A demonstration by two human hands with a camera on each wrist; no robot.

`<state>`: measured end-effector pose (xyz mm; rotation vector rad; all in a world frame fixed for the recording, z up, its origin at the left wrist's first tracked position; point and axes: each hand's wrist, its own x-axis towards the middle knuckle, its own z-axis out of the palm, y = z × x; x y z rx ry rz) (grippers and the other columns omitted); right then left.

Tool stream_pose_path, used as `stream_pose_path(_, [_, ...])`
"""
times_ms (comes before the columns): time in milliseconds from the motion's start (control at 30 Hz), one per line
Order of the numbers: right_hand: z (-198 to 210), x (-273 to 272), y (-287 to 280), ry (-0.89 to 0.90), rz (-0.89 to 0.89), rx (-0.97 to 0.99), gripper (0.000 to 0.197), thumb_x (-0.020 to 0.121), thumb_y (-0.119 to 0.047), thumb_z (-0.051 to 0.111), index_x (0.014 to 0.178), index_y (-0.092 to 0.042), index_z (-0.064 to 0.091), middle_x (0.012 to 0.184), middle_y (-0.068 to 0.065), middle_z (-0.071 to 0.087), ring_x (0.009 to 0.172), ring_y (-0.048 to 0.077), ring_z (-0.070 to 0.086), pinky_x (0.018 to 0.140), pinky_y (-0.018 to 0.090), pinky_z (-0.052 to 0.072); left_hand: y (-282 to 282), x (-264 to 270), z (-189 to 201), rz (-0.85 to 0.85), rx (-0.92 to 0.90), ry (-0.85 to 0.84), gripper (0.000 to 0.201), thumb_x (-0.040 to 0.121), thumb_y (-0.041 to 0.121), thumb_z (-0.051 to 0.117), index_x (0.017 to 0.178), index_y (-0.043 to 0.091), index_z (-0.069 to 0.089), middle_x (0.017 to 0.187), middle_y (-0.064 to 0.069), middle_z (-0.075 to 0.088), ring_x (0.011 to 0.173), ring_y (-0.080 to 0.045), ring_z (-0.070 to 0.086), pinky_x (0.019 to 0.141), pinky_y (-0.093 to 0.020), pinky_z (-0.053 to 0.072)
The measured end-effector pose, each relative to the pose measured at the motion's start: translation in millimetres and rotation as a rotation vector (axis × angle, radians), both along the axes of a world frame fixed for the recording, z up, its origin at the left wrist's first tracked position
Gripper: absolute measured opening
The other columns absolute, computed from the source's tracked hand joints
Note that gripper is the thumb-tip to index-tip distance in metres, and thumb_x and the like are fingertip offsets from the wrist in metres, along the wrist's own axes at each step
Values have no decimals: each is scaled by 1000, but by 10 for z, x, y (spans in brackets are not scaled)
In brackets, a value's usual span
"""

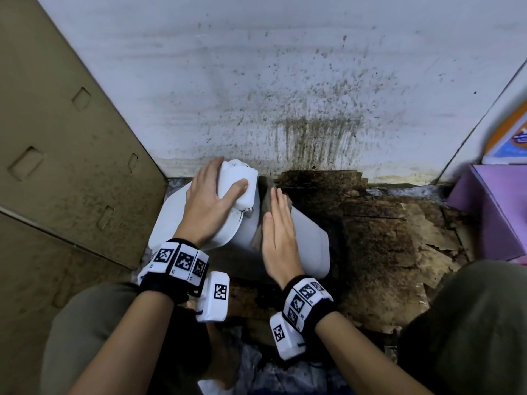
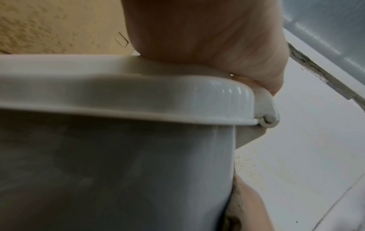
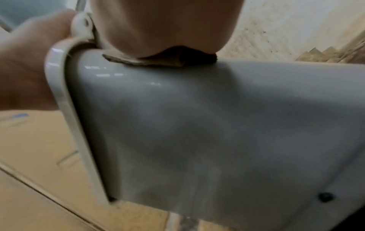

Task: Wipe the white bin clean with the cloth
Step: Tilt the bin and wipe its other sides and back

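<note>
The white bin (image 1: 309, 240) lies on its side on the floor, lid (image 1: 171, 223) to the left. My left hand (image 1: 205, 201) grips the raised block at the lid's hinge, fingers over its far side and thumb on its near face. In the left wrist view the palm (image 2: 197, 31) sits on the lid above the bin's wall (image 2: 118, 171). My right hand (image 1: 278, 223) lies flat with straight fingers, pressing a grey-brown cloth (image 1: 266, 192) onto the bin's upper side. In the right wrist view the cloth (image 3: 158, 60) is squashed under the palm (image 3: 164, 28) on the bin (image 3: 217, 125).
A spattered, mould-stained white wall (image 1: 285, 81) stands right behind the bin. A tall cardboard sheet (image 1: 71, 138) closes the left side. Dirty, torn cardboard (image 1: 385, 238) covers the floor to the right, up to a purple box (image 1: 490, 212). My knees flank both arms.
</note>
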<state>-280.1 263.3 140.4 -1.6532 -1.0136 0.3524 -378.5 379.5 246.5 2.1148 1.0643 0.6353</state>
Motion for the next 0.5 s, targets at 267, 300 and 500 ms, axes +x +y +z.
stream_pose_path(267, [-417,260,-255,90,-46,-49,48,109,-23,25,157,-29,21,166,-11,15,153,-1,7,125,23,6,14,-22,-32,0,-22,-10,90,78,74,47,153,26,36,155,5,41,144,-14,32,121,-47,26])
stream_pose_path(300, [-501,308,-303,106,-61,-79,47,109,-23,24,156,-32,19,166,-13,14,153,-2,6,125,22,5,14,-21,-35,-1,-22,-11,90,78,74,47,153,26,36,155,4,41,144,-14,33,121,-47,25])
stream_pose_path(500, [-842,573,-571,322,-174,-323,50,110,-29,23,159,-27,13,168,-10,7,155,7,4,127,31,3,-9,4,-44,-8,-12,-11,90,78,73,46,153,25,36,154,4,42,143,-14,33,121,-44,25])
